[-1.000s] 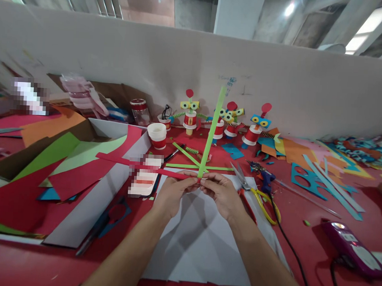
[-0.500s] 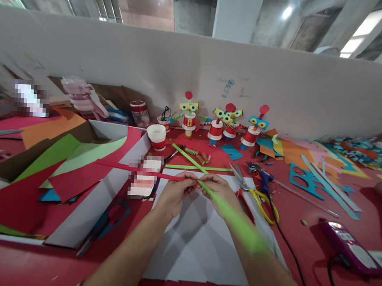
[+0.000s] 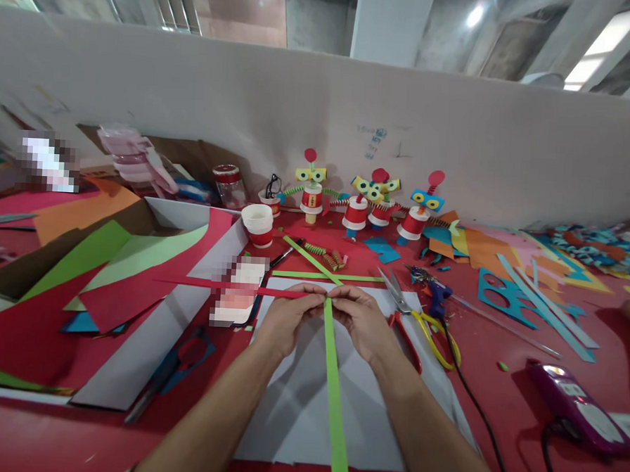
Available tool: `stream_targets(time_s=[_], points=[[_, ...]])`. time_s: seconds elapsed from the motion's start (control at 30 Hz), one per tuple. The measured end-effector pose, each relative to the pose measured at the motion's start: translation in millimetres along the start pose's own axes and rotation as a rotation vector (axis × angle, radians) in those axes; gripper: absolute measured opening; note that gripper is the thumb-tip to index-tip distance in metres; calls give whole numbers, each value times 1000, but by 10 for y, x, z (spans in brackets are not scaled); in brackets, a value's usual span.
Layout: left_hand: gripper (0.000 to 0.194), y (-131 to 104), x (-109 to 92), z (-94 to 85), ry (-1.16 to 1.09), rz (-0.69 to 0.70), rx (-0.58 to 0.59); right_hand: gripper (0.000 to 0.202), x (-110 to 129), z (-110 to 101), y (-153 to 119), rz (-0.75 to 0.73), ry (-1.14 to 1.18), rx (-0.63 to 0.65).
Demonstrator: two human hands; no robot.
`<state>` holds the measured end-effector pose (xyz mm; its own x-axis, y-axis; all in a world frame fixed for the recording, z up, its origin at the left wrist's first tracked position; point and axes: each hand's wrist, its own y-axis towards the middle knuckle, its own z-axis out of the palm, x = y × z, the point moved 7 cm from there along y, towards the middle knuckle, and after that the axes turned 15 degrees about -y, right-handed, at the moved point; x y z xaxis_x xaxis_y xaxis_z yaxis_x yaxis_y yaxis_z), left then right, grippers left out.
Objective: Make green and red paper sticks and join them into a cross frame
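Observation:
Above a white sheet (image 3: pixel 305 419), my two hands meet fingertip to fingertip where two paper strips join. My left hand (image 3: pixel 292 319) is closed in a pinch on a red paper strip (image 3: pixel 275 292), which stretches out to the left over the phone. My right hand (image 3: pixel 361 316) pinches the end of a green paper strip (image 3: pixel 333 392); its long part hangs toward me between my forearms. The joint itself is partly hidden by the fingers. Two more green strips, one a slanting strip (image 3: pixel 308 257), lie just beyond my hands.
Scissors (image 3: pixel 404 300), red-handled pliers (image 3: pixel 407 339) and a glue gun (image 3: pixel 438 299) lie to the right. A phone (image 3: pixel 241 292) and a box (image 3: pixel 145 340) of coloured paper are at left. Paper cups (image 3: pixel 258 224) and several cup figures (image 3: pixel 355 213) stand at the back.
The green strip has swung from over my right forearm to the middle, now running straight toward me. The red strip still points left, turned more edge-on. Both hands stay in place.

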<state>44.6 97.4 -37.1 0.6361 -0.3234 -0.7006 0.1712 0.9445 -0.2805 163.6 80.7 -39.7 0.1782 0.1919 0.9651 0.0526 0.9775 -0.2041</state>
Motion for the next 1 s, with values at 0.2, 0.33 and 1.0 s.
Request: stream_targets(time_s=[0.2,0.33,1.0], points=[[20,-2,-35,-28,45,42,-10,11,43,23,-4,-50,-54,1],[22,-17,-59,-19,67,74,17,13,110,15,-22,-152,-145,-48],[25,-56,-165,-29,92,230,27,17,250,-7,-96,-223,-447,-33]])
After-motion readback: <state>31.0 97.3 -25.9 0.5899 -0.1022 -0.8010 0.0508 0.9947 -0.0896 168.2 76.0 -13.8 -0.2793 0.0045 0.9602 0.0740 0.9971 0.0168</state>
